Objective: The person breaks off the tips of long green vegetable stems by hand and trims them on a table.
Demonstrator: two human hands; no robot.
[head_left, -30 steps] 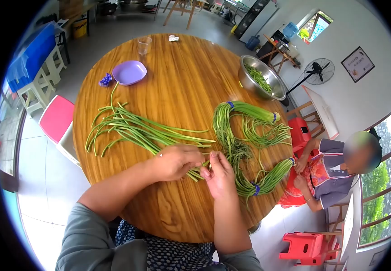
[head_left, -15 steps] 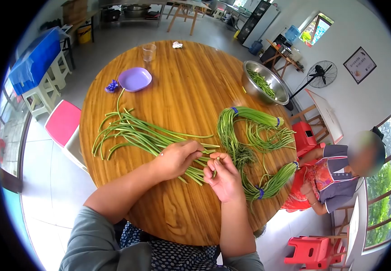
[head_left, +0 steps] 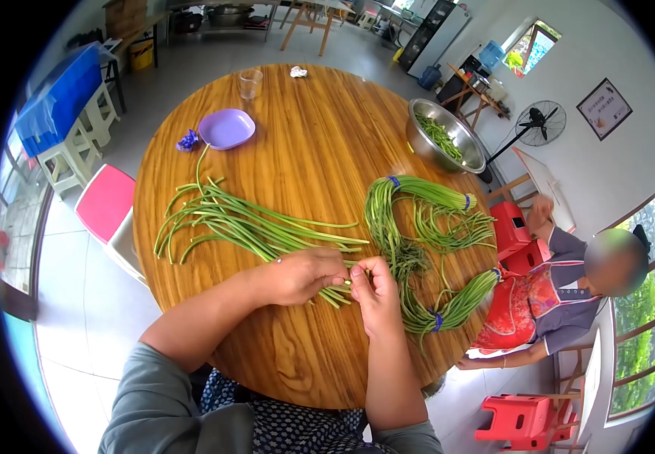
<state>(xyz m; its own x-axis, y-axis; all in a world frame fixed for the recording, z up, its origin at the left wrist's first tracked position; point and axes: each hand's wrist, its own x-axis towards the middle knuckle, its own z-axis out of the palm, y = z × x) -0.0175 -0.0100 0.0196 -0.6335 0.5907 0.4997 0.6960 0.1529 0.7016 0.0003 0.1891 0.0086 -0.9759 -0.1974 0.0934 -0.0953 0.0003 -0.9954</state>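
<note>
My left hand (head_left: 304, 277) is closed over the near end of a loose spread of garlic scapes (head_left: 244, 218), thumb and fingers pinching a scape. Close beside it, fingertips almost touching, my right hand (head_left: 376, 293) pinches the end of the same scape. Only a short pale-green bit shows between the two. To the right lies one bundle of scapes (head_left: 429, 191) held with blue bands, its thin tips curling back toward the middle. Nearer me is a second banded bundle (head_left: 463, 301).
A steel bowl (head_left: 472, 144) with cut green pieces stands at the right edge of the round wooden table (head_left: 304, 356). Farther off are a purple dish (head_left: 227, 130), crumpled blue bands (head_left: 188, 141) and a clear cup (head_left: 250, 84). A person in a red apron (head_left: 513, 314) is at the right.
My hands have come closer together, the right fingertips meeting the scape at my left. The person at the right has raised one arm and lowered the other.
</note>
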